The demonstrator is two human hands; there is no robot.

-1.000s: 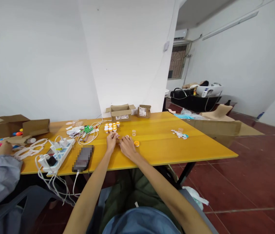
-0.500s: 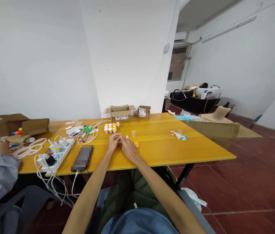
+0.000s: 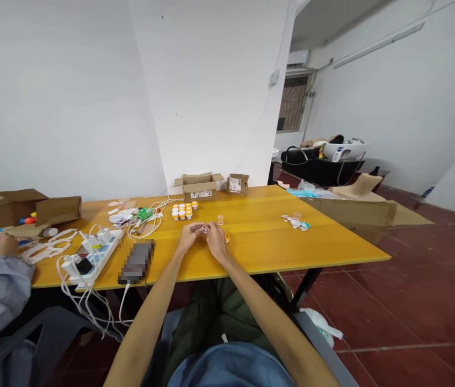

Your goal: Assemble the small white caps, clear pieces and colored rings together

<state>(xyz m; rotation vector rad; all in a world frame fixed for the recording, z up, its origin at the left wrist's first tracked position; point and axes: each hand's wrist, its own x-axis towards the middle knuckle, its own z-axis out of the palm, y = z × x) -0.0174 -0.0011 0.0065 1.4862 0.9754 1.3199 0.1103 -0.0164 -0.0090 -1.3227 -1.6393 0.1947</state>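
A small white piece [image 3: 205,229] with dark marks was between the two hands, over the yellow wooden table [image 3: 263,242] — the left hand [image 3: 189,236] and right hand [image 3: 216,242] both pinched it with their fingertips. A round orange piece [image 3: 228,237] lay just beside the right hand; beyond stood a clear plastic cup [image 3: 221,220], clustered white-and-orange jars [image 3: 182,214] and an open cardboard box [image 3: 198,189].

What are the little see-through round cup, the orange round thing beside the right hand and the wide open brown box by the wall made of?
Small clear round cup: probably smooth plastic, as it's see-through; glass is possible.
Orange round piece: perhaps smooth plastic, from its bright colour.
Wide open brown box: matt cardboard, it seems, with folded-out flaps.
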